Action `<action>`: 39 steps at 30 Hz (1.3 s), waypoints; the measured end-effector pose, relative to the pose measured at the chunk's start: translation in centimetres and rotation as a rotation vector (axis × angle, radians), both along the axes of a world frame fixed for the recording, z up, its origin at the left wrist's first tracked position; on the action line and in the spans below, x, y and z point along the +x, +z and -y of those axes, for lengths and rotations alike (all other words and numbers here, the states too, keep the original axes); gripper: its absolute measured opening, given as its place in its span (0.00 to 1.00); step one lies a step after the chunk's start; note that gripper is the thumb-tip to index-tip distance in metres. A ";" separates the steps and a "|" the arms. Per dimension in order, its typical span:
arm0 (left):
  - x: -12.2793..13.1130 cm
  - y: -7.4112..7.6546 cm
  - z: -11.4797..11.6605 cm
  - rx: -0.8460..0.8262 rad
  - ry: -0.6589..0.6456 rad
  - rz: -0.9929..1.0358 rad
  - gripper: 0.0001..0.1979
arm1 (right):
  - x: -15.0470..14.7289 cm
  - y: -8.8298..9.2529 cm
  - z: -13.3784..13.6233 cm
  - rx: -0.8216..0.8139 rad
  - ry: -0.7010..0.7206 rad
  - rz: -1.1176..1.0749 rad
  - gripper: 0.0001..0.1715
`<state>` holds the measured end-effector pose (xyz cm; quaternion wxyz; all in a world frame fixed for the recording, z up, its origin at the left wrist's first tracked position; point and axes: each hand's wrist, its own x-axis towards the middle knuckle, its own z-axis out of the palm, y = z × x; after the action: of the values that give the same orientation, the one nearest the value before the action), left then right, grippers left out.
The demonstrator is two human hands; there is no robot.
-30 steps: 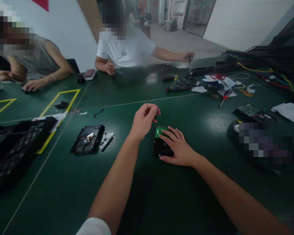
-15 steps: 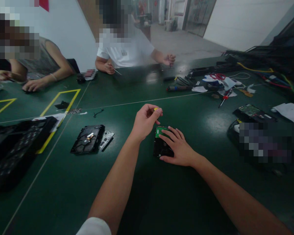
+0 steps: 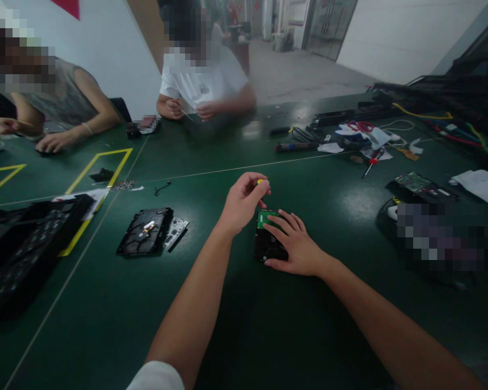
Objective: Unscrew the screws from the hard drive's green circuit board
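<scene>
A black hard drive with a green circuit board [image 3: 264, 218] lies on the green table [image 3: 244, 325] in front of me. My right hand [image 3: 296, 244] rests over its right side, fingers spread and pressing on it. Just above the far edge of the drive, my left hand [image 3: 246, 200] pinches a small tool with a yellow end [image 3: 261, 182]; its shaft is mostly hidden by the fingers. To the left sit another black drive [image 3: 144, 232] and a loose grey circuit board [image 3: 175, 233] beside it.
A large black casing [image 3: 28, 244] stands at the left. Cables, gloves and a red screwdriver [image 3: 373, 162] lie at the far right, near a circuit board [image 3: 417, 187] and a white cloth [image 3: 482, 187]. Two people sit across the table, one holding a thin tool [image 3: 185, 112].
The hand of the person in white has moved left, toward that person's other hand. My own hands and the drive look almost unchanged.
</scene>
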<state>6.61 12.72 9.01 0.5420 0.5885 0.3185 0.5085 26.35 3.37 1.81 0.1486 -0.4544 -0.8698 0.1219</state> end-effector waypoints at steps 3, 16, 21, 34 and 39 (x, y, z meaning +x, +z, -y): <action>-0.2 0.2 0.1 -0.010 -0.011 0.001 0.11 | 0.1 0.1 0.0 0.004 0.005 0.002 0.54; -0.4 0.1 0.2 0.078 0.003 -0.105 0.12 | 0.1 -0.2 0.0 0.008 0.004 -0.005 0.55; -0.9 0.7 0.4 0.077 -0.065 -0.126 0.12 | 0.1 0.0 0.0 0.012 0.006 0.007 0.54; -0.4 0.3 0.3 0.049 -0.040 -0.077 0.13 | 0.2 -0.1 0.1 0.012 0.007 0.008 0.54; -0.6 0.3 0.3 0.121 0.006 -0.147 0.14 | 0.1 -0.2 0.1 0.007 0.004 0.011 0.54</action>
<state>6.00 12.41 9.29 0.4789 0.6549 0.3279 0.4839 26.50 3.30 1.61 0.1453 -0.4530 -0.8718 0.1167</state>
